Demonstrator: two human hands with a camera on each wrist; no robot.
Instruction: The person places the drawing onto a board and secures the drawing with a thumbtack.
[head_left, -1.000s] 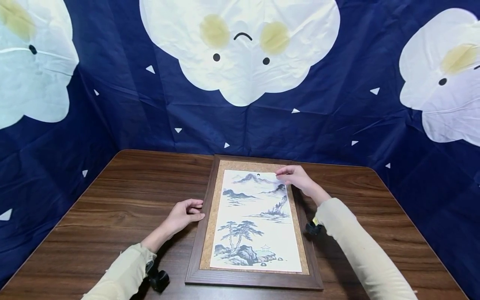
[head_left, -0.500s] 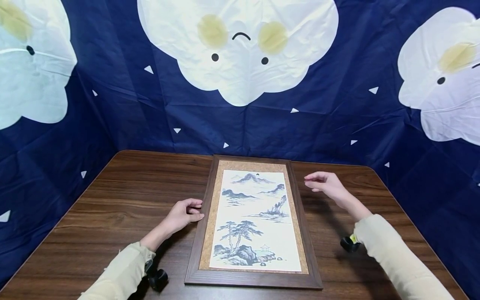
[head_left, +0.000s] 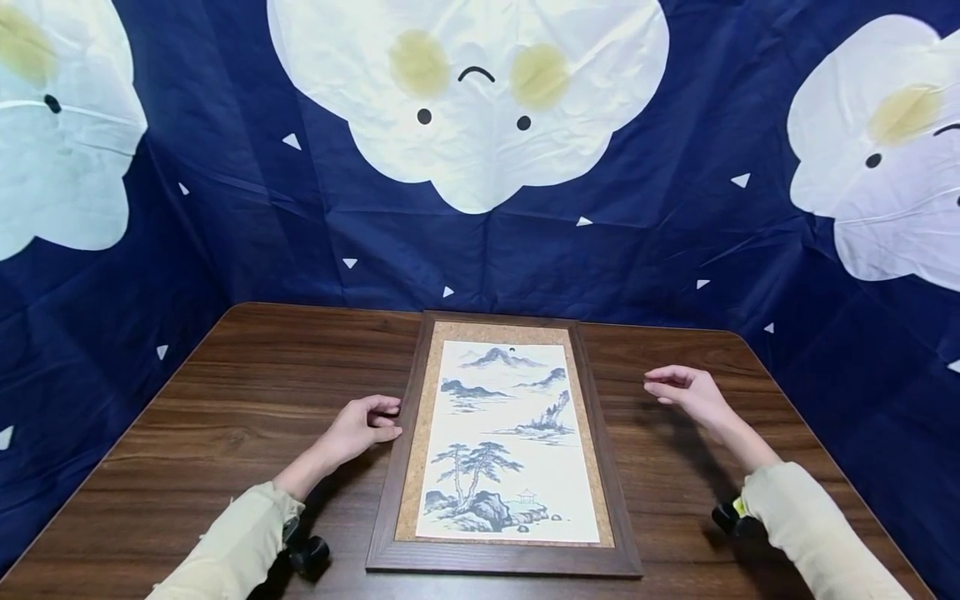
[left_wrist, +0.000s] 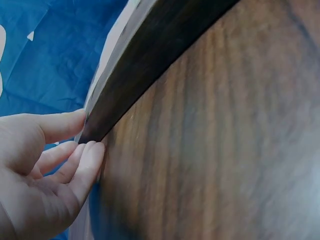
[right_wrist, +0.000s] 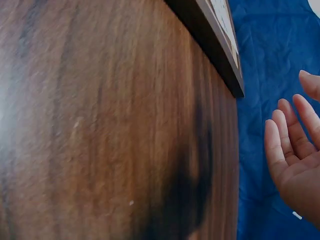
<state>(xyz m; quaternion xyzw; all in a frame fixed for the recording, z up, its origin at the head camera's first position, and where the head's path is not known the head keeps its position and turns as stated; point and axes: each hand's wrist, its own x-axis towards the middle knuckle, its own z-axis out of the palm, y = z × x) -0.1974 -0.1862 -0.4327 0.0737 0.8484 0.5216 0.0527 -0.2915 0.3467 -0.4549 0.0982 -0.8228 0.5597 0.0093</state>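
A dark brown wooden frame (head_left: 502, 558) with a cork board (head_left: 502, 332) inside lies at the middle of the table. On the cork rests a white sheet (head_left: 468, 417) printed with an ink landscape of mountains, pines and a pavilion. A small dark mark shows at its top edge. My left hand (head_left: 356, 432) touches the frame's left side with its fingertips, as the left wrist view also shows at the frame's side wall (left_wrist: 130, 65). To the right of the frame, apart from it, my right hand (head_left: 690, 396) hovers over the table with loosely bent fingers and nothing in them.
The brown wood-grain table (head_left: 277, 375) has rounded far corners. Behind it and along both sides hangs a dark blue cloth (head_left: 247, 225) with white cloud faces. A black wrist device (head_left: 307, 554) sits under the left sleeve, another (head_left: 727, 517) under the right.
My right hand has left the sheet's upper right corner and moved right, off the frame and over the table. My left hand stays at the frame's left side.
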